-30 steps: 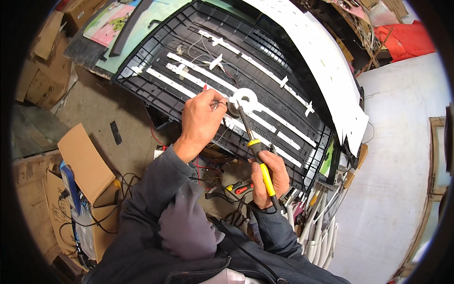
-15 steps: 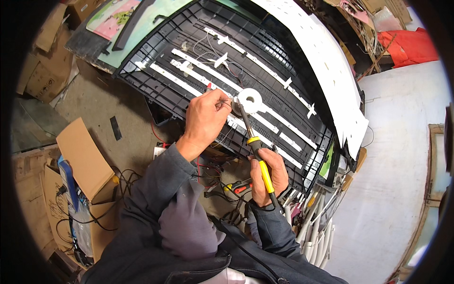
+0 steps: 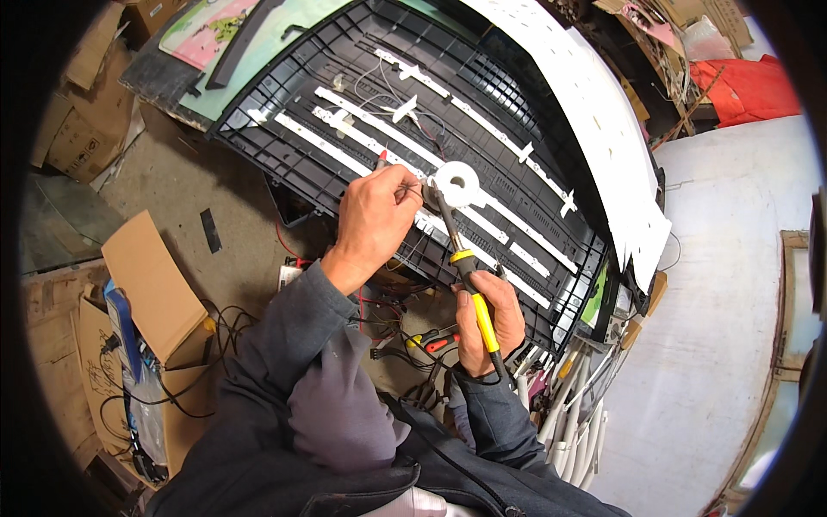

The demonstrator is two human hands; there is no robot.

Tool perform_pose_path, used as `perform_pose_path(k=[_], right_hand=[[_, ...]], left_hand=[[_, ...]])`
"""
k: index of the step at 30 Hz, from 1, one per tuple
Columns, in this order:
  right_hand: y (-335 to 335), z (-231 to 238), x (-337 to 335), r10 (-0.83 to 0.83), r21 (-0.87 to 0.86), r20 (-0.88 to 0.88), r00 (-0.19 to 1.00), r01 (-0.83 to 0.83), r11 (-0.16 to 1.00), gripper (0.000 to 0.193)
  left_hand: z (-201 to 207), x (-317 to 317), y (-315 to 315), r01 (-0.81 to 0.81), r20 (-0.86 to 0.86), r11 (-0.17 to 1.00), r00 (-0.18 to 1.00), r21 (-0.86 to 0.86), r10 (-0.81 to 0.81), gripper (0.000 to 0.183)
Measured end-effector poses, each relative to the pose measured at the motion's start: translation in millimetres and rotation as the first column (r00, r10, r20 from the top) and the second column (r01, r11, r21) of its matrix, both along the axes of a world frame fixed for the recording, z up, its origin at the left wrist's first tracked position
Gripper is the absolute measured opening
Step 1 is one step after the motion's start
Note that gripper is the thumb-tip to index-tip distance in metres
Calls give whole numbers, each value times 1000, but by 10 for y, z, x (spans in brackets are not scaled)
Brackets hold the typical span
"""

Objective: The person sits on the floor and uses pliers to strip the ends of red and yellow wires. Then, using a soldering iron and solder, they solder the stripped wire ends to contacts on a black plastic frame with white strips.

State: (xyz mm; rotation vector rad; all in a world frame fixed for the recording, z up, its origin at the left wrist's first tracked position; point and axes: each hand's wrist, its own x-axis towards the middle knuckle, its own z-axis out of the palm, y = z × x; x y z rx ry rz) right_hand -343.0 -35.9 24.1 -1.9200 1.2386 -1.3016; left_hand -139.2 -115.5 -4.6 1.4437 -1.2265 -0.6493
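Observation:
My right hand (image 3: pixel 491 323) is closed round a yellow-and-black soldering iron (image 3: pixel 484 320). Its metal shaft slants up and left, with the tip by the left side of a white ring-shaped roll (image 3: pixel 457 183). My left hand (image 3: pixel 377 222) is closed in a pinch, its fingertips close to the iron's tip. From it protrudes a slim dark tool with a red end (image 3: pixel 382 157); its exact kind is unclear. A thin dark end shows at the fingertips. Both hands are over a black plastic panel frame (image 3: pixel 293 82) bearing several white LED strips (image 3: pixel 525 218).
A white sheet (image 3: pixel 594 95) curves along the frame's far right side. At the left stands an open cardboard box (image 3: pixel 146 284) with cables. Loose wires and a red-and-yellow screwdriver (image 3: pixel 441 342) lie below the frame. White tubes (image 3: pixel 581 414) lean at the lower right.
Almost nothing differs. The view has shifted very slightly; both hands and the soldering iron hold their places at the white roll.

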Motion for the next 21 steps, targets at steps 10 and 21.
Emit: perform_pose_path(k=[10,21], right_hand=[[0,-8,-31,48,15,-21,999,-47,999,28],[-2,-5,-1,10,25,33,999,-10,1000,30]], left_hand=[[-21,1,-4,0,4,1000,1000,-13,0,10],[-23,-6,-12,-9,2,1000,1000,-29,10,10]])
